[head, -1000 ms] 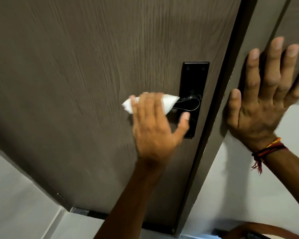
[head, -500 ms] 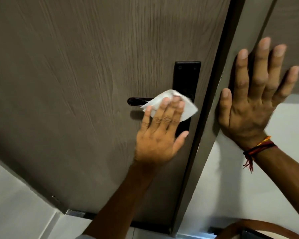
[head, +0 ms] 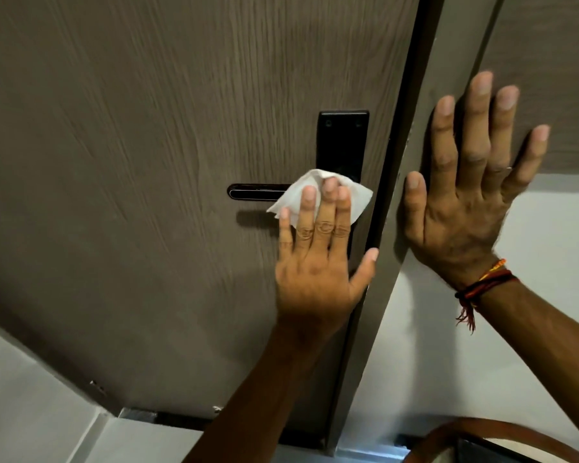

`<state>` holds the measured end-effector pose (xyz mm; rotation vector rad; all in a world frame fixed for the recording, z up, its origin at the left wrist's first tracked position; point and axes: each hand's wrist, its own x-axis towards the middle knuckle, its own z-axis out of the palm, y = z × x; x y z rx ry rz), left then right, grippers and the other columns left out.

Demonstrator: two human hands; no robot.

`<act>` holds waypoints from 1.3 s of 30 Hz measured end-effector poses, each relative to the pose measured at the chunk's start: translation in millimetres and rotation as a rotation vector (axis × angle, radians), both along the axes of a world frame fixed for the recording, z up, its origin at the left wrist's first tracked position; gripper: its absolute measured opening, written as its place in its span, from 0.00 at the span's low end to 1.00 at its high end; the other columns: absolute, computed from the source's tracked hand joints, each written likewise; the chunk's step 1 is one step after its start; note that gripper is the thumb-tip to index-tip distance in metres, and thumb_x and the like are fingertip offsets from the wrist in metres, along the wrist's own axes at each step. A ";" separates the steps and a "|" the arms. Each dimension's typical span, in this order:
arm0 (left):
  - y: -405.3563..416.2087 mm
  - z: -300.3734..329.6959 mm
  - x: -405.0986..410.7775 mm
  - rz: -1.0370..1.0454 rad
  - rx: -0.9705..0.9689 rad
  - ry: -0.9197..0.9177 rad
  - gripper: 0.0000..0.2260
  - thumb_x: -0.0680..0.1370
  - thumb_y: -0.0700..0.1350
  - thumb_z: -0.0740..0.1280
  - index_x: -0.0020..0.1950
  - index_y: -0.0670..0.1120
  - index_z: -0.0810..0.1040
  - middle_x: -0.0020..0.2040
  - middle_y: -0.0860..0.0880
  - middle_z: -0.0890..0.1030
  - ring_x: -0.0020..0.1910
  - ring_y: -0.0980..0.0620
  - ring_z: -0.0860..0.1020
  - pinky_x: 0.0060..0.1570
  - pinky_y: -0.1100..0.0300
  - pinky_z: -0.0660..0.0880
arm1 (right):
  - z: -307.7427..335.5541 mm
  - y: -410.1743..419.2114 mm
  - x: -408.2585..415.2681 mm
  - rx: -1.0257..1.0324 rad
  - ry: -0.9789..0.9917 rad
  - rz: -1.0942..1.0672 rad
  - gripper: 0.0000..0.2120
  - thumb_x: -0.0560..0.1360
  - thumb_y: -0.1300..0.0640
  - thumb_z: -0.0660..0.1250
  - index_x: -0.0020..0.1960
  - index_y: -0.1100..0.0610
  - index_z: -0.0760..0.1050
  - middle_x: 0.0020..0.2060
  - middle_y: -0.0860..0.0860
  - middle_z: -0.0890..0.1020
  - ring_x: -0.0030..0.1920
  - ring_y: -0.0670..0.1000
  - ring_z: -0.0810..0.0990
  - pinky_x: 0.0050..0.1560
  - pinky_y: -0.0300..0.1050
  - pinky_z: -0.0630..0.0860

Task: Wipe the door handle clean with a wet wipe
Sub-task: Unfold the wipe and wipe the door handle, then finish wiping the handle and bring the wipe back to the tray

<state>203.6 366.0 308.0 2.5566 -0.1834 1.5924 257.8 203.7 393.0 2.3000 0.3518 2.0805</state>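
Door handle (head: 259, 192) is getting my left hand (head: 318, 262) pressing the wet wipe (head: 318, 195) flat-fingered against its right end, while my right hand (head: 465, 208) is resting splayed on the door frame (head: 448, 61).

I am wearing no sleeves, so both my forearms are showing bare. Around my right wrist I am wearing a thread bracelet (head: 485, 285) of red, orange and black strands, with a frayed red tassel hanging down.
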 end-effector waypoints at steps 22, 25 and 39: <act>24.4 51.7 -16.2 -0.187 0.123 -0.171 0.19 0.82 0.27 0.61 0.71 0.38 0.79 0.72 0.39 0.79 0.75 0.38 0.74 0.77 0.30 0.65 | -51.4 -52.3 -93.3 0.013 0.601 0.521 0.23 0.81 0.61 0.62 0.75 0.66 0.70 0.74 0.63 0.74 0.76 0.59 0.71 0.74 0.61 0.73; 6.2 45.3 -50.2 -0.366 -0.095 -0.164 0.18 0.82 0.28 0.59 0.65 0.38 0.84 0.67 0.40 0.83 0.70 0.42 0.81 0.74 0.36 0.72 | -61.3 -76.3 -111.9 0.213 0.820 0.766 0.17 0.83 0.61 0.62 0.70 0.63 0.76 0.67 0.59 0.81 0.70 0.51 0.77 0.69 0.49 0.76; -280.2 -201.4 -196.5 -0.516 -1.573 1.626 0.08 0.81 0.36 0.70 0.53 0.46 0.87 0.55 0.39 0.88 0.52 0.43 0.86 0.52 0.46 0.82 | -286.4 -282.8 -309.2 2.129 1.602 0.630 0.23 0.70 0.68 0.77 0.63 0.68 0.77 0.47 0.60 0.86 0.51 0.63 0.85 0.60 0.65 0.83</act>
